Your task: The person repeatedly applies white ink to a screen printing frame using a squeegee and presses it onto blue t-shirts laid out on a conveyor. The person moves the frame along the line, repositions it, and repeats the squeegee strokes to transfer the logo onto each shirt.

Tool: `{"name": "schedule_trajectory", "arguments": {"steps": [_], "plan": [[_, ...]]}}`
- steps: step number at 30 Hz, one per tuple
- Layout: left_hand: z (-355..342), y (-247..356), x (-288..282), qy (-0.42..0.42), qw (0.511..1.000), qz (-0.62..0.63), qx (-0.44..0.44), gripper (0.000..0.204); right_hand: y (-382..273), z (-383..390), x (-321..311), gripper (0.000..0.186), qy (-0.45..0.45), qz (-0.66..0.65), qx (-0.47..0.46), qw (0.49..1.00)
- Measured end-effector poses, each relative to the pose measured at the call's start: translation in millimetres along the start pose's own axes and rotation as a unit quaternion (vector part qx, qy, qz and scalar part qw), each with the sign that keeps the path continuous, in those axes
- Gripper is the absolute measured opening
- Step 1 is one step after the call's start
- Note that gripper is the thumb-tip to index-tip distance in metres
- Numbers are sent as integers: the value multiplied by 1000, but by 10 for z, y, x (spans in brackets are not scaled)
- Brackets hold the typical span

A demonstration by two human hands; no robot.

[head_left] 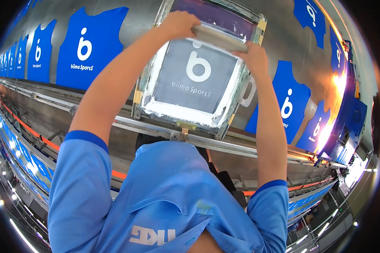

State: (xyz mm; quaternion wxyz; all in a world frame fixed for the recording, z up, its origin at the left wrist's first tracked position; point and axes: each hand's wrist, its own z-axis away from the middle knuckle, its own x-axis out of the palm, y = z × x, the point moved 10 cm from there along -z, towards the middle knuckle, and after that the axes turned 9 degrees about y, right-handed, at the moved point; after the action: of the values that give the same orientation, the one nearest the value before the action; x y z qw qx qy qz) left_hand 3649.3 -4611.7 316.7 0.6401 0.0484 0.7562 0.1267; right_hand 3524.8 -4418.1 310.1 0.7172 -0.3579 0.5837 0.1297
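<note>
A screen-printing frame lies on the long table in front of me, its edges taped and smeared with white ink. Its grey mesh carries a pale round emblem with a line of lettering beneath. Both my hands grip a squeegee that spans the mesh near the frame's far end. My left hand is closed on its left end, and my right hand is closed on its right end. Beyond the squeegee, the far strip of the screen looks dark purple. Whatever lies under the screen is mostly hidden.
Blue sleeveless garment panels with white prints line the table to the left; more blue panels lie to the right. A metal rail runs along the near edge. Bright orange light glows beside the far-right machine.
</note>
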Motion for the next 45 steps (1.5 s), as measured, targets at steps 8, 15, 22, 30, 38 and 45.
{"name": "schedule_trajectory", "arguments": {"steps": [8,15,22,30,38,45], "plan": [[2023,892,-21,-29,995,47,-78,24,-404,2130,181,28,70,-52,-63,994],[2581,1347,-200,10,1000,20,-7,24,-517,2806,251,30,84,-58,-131,986],[1965,1129,188,-119,988,5,-94,50,-301,2103,376,45,-88,-77,-69,991],[1561,666,753,-299,928,194,-109,75,-223,1488,718,54,-283,-96,-73,951],[-135,65,-263,-63,986,132,-84,43,1206,1162,-130,32,216,-161,154,951],[-358,-114,103,-161,973,128,-107,45,1296,1364,649,25,149,-430,278,846]]}}
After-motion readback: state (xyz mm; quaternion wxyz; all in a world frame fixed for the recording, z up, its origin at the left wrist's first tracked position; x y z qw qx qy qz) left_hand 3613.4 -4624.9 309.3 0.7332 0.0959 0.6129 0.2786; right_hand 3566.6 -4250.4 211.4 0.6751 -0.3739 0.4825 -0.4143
